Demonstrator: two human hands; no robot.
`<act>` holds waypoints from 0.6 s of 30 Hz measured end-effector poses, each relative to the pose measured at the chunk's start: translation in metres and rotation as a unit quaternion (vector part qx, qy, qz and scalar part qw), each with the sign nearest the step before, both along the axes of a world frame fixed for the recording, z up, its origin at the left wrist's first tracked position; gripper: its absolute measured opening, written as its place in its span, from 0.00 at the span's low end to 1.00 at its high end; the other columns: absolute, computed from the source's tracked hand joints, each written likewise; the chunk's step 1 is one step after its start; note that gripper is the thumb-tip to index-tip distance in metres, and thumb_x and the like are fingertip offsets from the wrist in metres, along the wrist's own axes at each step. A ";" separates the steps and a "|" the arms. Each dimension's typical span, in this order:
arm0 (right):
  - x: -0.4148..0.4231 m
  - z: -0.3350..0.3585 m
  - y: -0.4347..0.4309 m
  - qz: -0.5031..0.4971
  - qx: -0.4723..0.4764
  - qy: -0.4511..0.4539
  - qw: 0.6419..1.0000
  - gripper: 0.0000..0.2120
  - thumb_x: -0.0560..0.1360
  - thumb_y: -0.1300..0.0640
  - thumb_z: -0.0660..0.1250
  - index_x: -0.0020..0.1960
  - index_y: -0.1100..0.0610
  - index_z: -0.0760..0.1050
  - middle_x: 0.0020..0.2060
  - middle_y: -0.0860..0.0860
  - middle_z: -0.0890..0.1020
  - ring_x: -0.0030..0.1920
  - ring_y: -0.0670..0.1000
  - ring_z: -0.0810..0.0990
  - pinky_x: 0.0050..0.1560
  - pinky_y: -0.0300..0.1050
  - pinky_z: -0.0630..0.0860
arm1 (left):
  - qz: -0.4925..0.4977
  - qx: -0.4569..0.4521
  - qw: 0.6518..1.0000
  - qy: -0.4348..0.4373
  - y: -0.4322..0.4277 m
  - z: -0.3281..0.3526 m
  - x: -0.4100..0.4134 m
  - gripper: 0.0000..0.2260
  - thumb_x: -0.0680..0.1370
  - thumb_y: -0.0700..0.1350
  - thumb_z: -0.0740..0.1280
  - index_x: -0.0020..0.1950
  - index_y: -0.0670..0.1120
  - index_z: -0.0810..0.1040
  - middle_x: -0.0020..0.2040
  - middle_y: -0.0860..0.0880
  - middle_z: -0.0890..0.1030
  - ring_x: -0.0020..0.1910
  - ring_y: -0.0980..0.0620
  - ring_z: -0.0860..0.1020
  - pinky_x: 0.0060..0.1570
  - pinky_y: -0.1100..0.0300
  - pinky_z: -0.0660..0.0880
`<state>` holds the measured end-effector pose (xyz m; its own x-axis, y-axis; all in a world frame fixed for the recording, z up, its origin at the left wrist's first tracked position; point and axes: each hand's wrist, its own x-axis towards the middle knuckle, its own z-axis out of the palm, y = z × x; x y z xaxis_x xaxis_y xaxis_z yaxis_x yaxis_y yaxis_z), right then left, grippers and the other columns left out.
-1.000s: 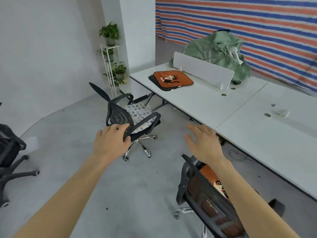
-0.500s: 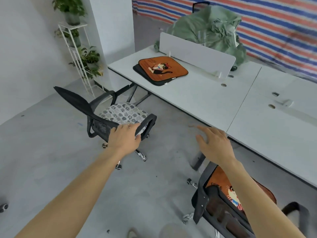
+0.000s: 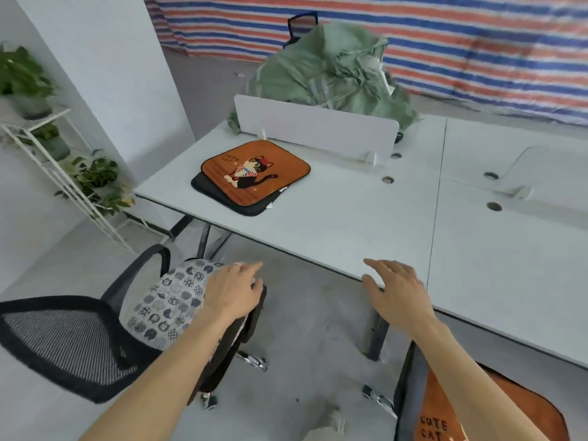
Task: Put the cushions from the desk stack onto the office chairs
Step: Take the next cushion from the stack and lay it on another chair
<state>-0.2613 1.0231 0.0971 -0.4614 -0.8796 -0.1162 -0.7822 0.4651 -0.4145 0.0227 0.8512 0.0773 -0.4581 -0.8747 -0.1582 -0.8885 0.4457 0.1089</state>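
— Checking hands first: what are they on?
— Left hand lies on the near armrest of the left chair, fingers fairly straight, over the edge of the patterned cushion. I cannot tell if the thumb hooks under. Right hand is spread and holds nothing, at the near edge of the desk; contact unclear.
— Why is the left hand there?
— Judgement: steadying the chair so the seat on its castors does not roll. The patterned cushion already lies flat on that seat.
— And the stack?
— Stack sits toward the desk's far left corner, just in front of the divider. Cat cushion is on top. Dark cushion is beneath, offset so its rim shows at the left and near sides. It is well apart from both hands.
— Right chair?
— Right chair is by the desk's near edge, with an orange cushion on its seat.
— Progress?
— Judgement: two chairs are served and at least two cushions are left on the desk. Next is likely a reach across to the stack; the right hand is free. Risk: lifting the top one may drag the dark one along, since both are flat and soft.
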 end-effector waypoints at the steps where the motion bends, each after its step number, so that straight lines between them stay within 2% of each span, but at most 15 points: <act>1: -0.007 -0.001 -0.013 0.003 0.009 0.001 1.000 0.22 0.83 0.41 0.55 0.76 0.39 0.66 0.73 0.43 0.71 0.76 0.52 0.61 0.73 0.54 0.63 | 0.005 0.002 1.000 -0.008 -0.014 0.002 -0.007 0.22 0.81 0.57 0.55 0.76 0.61 0.66 0.73 0.51 0.73 0.70 0.46 0.72 0.65 0.47 0.71; 5: -0.044 -0.001 -0.082 0.011 0.028 -0.010 0.999 0.22 0.83 0.41 0.52 0.77 0.38 0.64 0.74 0.42 0.70 0.77 0.51 0.59 0.74 0.52 0.61 | 0.035 0.002 0.999 -0.005 -0.076 0.006 -0.036 0.22 0.81 0.58 0.55 0.76 0.60 0.66 0.73 0.53 0.72 0.73 0.48 0.69 0.68 0.45 0.68; 10: -0.070 -0.009 -0.153 0.034 0.063 -0.011 0.997 0.22 0.83 0.41 0.52 0.77 0.38 0.64 0.74 0.42 0.69 0.77 0.50 0.58 0.75 0.51 0.60 | 0.048 0.005 0.999 -0.013 -0.136 -0.004 -0.065 0.22 0.82 0.58 0.55 0.76 0.59 0.67 0.71 0.52 0.75 0.70 0.48 0.71 0.66 0.47 0.68; 18: -0.107 -0.066 -0.245 0.029 0.172 -0.016 0.985 0.23 0.84 0.42 0.51 0.78 0.40 0.63 0.75 0.45 0.69 0.77 0.52 0.60 0.75 0.51 0.61 | 0.033 0.104 0.993 -0.041 -0.244 -0.067 -0.121 0.23 0.82 0.57 0.54 0.78 0.58 0.63 0.76 0.49 0.67 0.73 0.45 0.66 0.68 0.46 0.67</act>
